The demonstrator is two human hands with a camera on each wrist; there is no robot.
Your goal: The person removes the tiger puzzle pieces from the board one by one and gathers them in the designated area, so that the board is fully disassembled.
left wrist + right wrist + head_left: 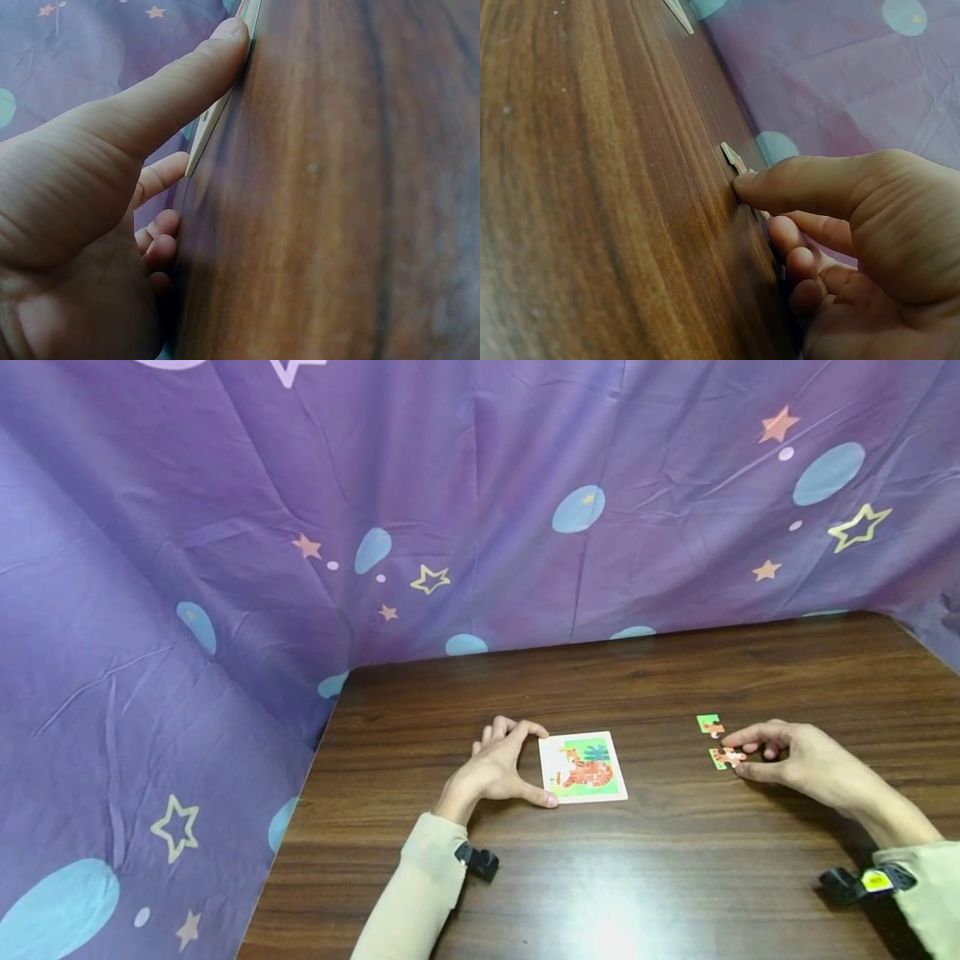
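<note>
A square jigsaw puzzle board (588, 768) with a pale border and an orange animal on green lies flat on the table. My left hand (495, 768) grips its left side, thumb at the near corner and index finger at the far one. In the left wrist view the thin board edge (206, 131) shows between thumb and index finger. To the right, my right hand (813, 764) pinches a green and orange puzzle piece (722, 758) at the tabletop. A second puzzle piece (708, 723) lies just beyond it. The right thumb partly hides the pinched piece in the right wrist view.
The dark wooden table (637, 877) carries the board and both loose pieces. A purple curtain (480, 527) with stars and blue ovals hangs along its far and left edges. Black straps with small devices sit on both wrists.
</note>
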